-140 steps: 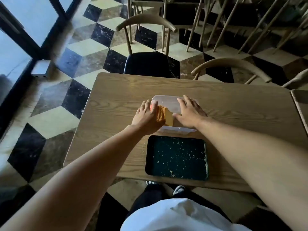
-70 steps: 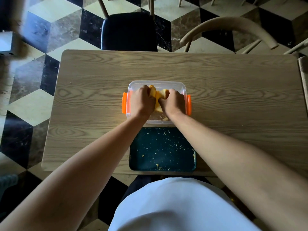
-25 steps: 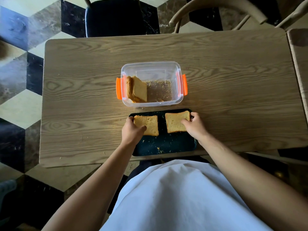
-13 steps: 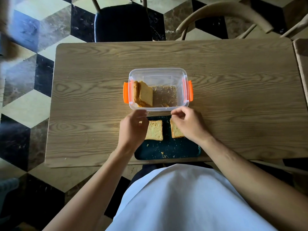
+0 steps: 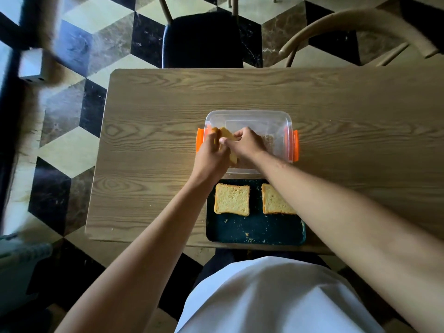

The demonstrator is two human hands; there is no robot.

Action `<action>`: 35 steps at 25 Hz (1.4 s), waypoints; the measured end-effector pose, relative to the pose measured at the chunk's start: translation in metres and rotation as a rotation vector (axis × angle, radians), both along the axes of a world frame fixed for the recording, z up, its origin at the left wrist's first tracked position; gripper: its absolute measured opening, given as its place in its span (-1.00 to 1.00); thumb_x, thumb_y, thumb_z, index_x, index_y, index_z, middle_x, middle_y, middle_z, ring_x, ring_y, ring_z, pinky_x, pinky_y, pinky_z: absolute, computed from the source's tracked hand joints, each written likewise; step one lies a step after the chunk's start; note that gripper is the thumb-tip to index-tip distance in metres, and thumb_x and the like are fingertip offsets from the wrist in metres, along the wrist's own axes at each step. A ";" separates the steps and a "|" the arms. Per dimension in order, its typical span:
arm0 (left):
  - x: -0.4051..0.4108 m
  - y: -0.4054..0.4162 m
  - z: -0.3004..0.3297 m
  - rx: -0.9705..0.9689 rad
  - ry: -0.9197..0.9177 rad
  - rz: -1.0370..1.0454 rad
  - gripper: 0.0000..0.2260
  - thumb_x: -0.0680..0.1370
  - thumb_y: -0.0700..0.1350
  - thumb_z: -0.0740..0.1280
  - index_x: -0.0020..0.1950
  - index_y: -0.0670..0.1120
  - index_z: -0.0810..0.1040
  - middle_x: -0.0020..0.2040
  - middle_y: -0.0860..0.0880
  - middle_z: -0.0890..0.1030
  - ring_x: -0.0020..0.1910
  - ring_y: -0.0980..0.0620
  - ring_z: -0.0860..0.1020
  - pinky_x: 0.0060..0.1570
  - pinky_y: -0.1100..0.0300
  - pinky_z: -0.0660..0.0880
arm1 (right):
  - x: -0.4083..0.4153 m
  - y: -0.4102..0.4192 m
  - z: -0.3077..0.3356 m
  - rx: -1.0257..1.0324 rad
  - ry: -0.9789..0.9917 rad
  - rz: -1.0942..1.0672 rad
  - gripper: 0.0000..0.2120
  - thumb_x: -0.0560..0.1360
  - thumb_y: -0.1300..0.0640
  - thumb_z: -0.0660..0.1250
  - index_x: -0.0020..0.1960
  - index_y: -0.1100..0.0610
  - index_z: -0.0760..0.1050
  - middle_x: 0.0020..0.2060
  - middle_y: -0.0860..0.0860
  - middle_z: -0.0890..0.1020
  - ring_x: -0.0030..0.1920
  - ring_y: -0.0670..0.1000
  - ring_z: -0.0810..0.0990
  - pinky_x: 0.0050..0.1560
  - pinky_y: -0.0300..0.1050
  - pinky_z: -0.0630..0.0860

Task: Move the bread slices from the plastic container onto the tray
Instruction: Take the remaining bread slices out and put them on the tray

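A clear plastic container [image 5: 276, 118] with orange side clips stands mid-table. At its left end, upright bread slices [image 5: 227, 134] are pinched between my left hand [image 5: 211, 157] and my right hand [image 5: 245, 144], both inside the container. How many slices stand there is hidden by my fingers. In front of the container lies a dark tray [image 5: 254, 230] strewn with crumbs. Two bread slices lie flat on its far half: one on the left [image 5: 231, 199], one on the right [image 5: 274, 200], partly covered by my right forearm.
The wooden table [image 5: 149, 145] has its near edge just behind the tray. A dark-seated chair [image 5: 201, 40] stands at the far side and a curved wooden chair back [image 5: 355, 20] at the far right. Checkered floor lies to the left.
Both hands left the two slices lying on the tray and moved forward into the container, where they now close on the upright slices at its left end.
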State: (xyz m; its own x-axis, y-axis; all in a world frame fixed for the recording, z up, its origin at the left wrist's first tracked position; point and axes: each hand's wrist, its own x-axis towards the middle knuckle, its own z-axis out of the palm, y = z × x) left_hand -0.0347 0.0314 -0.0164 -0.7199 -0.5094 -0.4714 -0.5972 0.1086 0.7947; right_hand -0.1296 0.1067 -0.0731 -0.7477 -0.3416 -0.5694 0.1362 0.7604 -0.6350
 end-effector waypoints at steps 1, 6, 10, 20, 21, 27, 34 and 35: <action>-0.001 0.000 -0.002 0.020 -0.004 0.008 -0.69 0.62 -0.17 0.20 0.36 -0.09 0.47 0.16 -0.12 0.65 0.12 -0.08 0.63 0.17 -0.12 0.57 | 0.000 -0.003 -0.003 0.003 -0.003 0.003 -0.40 0.36 -0.23 0.45 0.24 0.11 0.46 0.14 0.08 0.63 0.11 0.11 0.59 0.00 -0.08 0.49; -0.009 0.007 -0.005 0.056 -0.021 0.081 -0.61 0.58 -0.23 0.17 0.41 -0.06 0.38 0.06 -0.08 0.64 0.02 -0.06 0.63 -0.08 0.13 0.59 | -0.004 -0.013 -0.012 0.011 -0.009 0.043 -0.34 0.38 -0.10 0.51 0.33 0.18 0.36 0.22 0.17 0.57 0.18 0.17 0.56 0.02 -0.08 0.47; -0.016 0.002 -0.004 0.135 -0.020 0.200 -0.45 0.40 -0.23 0.20 0.41 -0.05 0.41 0.07 0.02 0.62 0.09 0.00 0.61 0.04 0.14 0.55 | 0.000 -0.015 -0.016 0.020 0.034 0.050 -0.33 0.39 -0.09 0.46 0.36 0.18 0.31 0.22 0.19 0.54 0.15 0.19 0.57 -0.05 -0.07 0.47; -0.031 0.012 -0.022 -0.411 -0.110 -0.035 -0.53 0.53 -0.12 0.29 0.40 -0.25 0.33 0.24 -0.18 0.53 0.20 -0.18 0.51 0.19 -0.02 0.45 | -0.003 0.024 -0.001 -0.040 0.026 -0.151 -0.48 0.50 -0.05 0.36 0.33 0.17 0.31 0.08 0.12 0.61 -0.18 0.04 0.57 -0.34 -0.26 0.42; -0.034 0.014 -0.026 -0.488 -0.150 -0.105 -0.50 0.52 -0.13 0.31 0.41 -0.29 0.31 0.32 -0.29 0.46 0.28 -0.27 0.45 0.26 -0.06 0.41 | -0.004 0.026 -0.001 -0.026 0.005 -0.158 -0.47 0.48 -0.05 0.37 0.34 0.18 0.32 0.09 0.12 0.61 -0.15 0.05 0.58 -0.29 -0.23 0.44; -0.041 0.016 -0.050 -0.652 -0.247 -0.239 -0.76 0.55 -0.15 0.35 0.12 -0.27 0.45 0.00 -0.29 0.58 -0.08 -0.26 0.55 -0.23 0.02 0.36 | -0.007 0.025 -0.005 0.008 -0.023 -0.158 -0.44 0.41 -0.01 0.47 0.30 0.19 0.37 0.13 0.14 0.61 0.06 0.16 0.61 -0.08 -0.06 0.51; -0.046 0.007 -0.053 -0.680 -0.228 -0.214 -0.76 0.51 -0.21 0.30 -0.34 -0.12 0.35 -0.41 -0.06 0.42 -0.43 -0.07 0.37 -0.49 0.14 0.14 | -0.011 0.023 -0.018 0.102 0.027 -0.125 -0.83 0.44 0.13 0.44 -0.04 0.20 0.58 -0.12 0.10 0.68 -0.11 0.11 0.67 -0.19 -0.13 0.55; -0.046 0.007 -0.052 -0.680 -0.201 -0.207 -0.78 0.51 -0.21 0.30 -0.32 -0.13 0.37 -0.40 -0.06 0.43 -0.40 -0.10 0.39 -0.46 0.13 0.17 | -0.011 0.024 -0.016 0.096 0.046 -0.136 -0.83 0.43 0.14 0.44 -0.03 0.20 0.57 -0.12 0.09 0.68 -0.12 0.10 0.66 -0.21 -0.13 0.53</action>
State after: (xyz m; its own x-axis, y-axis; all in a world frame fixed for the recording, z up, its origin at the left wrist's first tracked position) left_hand -0.0807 0.0382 -0.0685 -0.7661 -0.5993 -0.2324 -0.6379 0.6644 0.3894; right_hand -0.1405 0.1309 -0.0894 -0.8096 -0.1811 -0.5584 0.2142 0.7945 -0.5682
